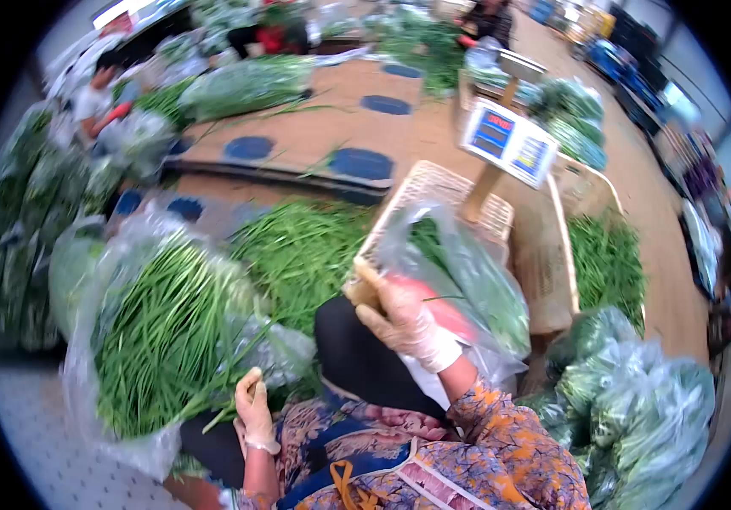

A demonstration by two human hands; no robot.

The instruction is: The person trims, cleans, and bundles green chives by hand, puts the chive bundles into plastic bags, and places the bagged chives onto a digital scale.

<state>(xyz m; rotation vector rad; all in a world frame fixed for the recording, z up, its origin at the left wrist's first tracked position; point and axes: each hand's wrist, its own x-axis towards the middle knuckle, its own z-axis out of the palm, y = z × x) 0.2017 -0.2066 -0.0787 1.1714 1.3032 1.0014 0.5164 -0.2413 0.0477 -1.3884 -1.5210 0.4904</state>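
Packing-room floor (670,319), brown, stretches behind a basket (433,180); at its near end a clear bag of greens (495,297) slants lengthwise from upper left to lower right. Beside it the right hand (404,316), gloved, spreads its fingers. Near loose stalks (161,340), the left hand (255,412) curls, whether pinching any I cannot tell.

The gloved left hand (255,412) and gloved right hand (404,319) are off-white. The bagged stalks (157,340) are bright green. The sleeve (510,421) bears an orange print on a mauve-grey ground. The trousers (342,336) are black. The basket (442,181) is cream, lattice-patterned. The scale display (510,141) combines white, blue and red. The brown board (306,140) carries dark-blue ovals.
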